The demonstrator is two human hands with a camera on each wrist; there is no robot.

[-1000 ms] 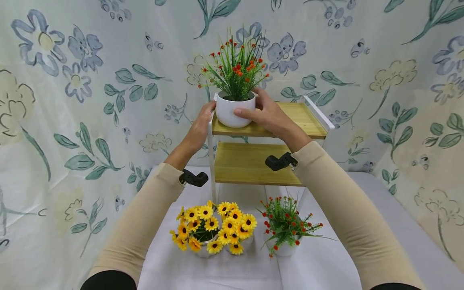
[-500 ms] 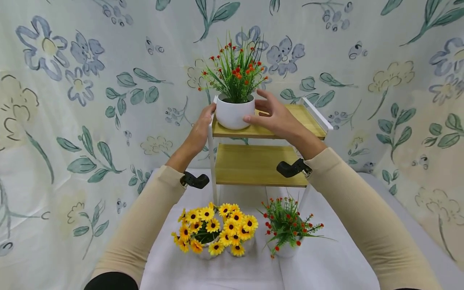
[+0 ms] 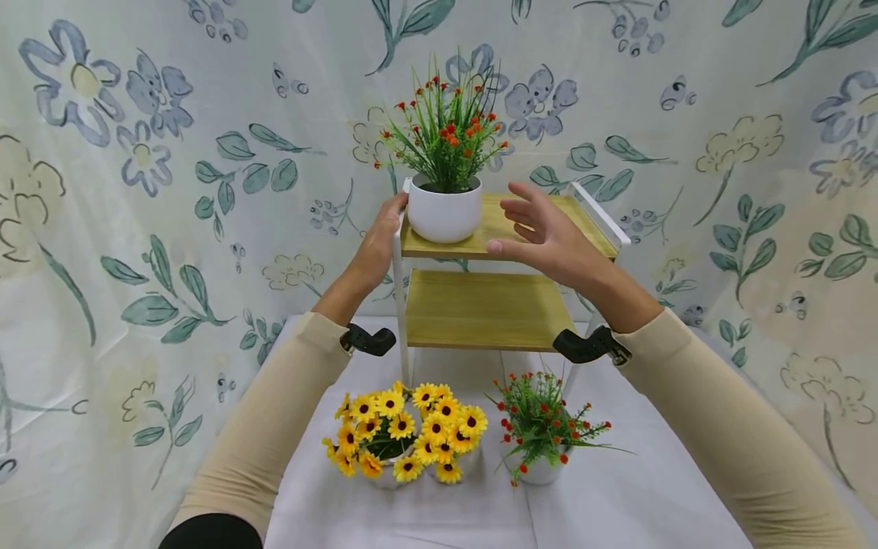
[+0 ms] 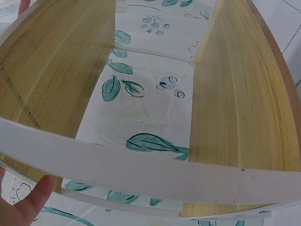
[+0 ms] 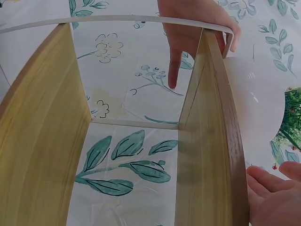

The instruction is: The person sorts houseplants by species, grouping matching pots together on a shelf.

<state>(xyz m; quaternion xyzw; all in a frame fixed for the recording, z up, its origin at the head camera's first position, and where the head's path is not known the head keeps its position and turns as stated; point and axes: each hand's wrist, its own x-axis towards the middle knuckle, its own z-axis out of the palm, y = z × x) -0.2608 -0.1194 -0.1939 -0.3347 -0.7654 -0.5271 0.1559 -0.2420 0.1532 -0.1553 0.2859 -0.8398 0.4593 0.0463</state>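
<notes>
A white round pot (image 3: 444, 217) with grassy leaves and small red-orange flowers stands upright at the left end of the top shelf (image 3: 575, 210) of a two-tier wooden rack. My left hand (image 3: 377, 240) grips the rack's white side frame just left of the pot. In the right wrist view, that left hand (image 5: 186, 33) has its thumb hanging under the top shelf and its fingers over the rail. Right of the pot, my right hand (image 3: 555, 236) is held with fingers extended and loosely spread, apart from the pot and holding nothing.
On the white cloth before the rack stand two pots of yellow sunflowers (image 3: 446, 431) and a pot of red flowers (image 3: 542, 427). The lower shelf (image 3: 483, 309) is bare wood. A floral curtain (image 3: 240, 229) hangs behind.
My right hand has let go of the white flower pot and moved away to the right. The pot now rests on the top shelf; my left hand stays at the rack's frame.
</notes>
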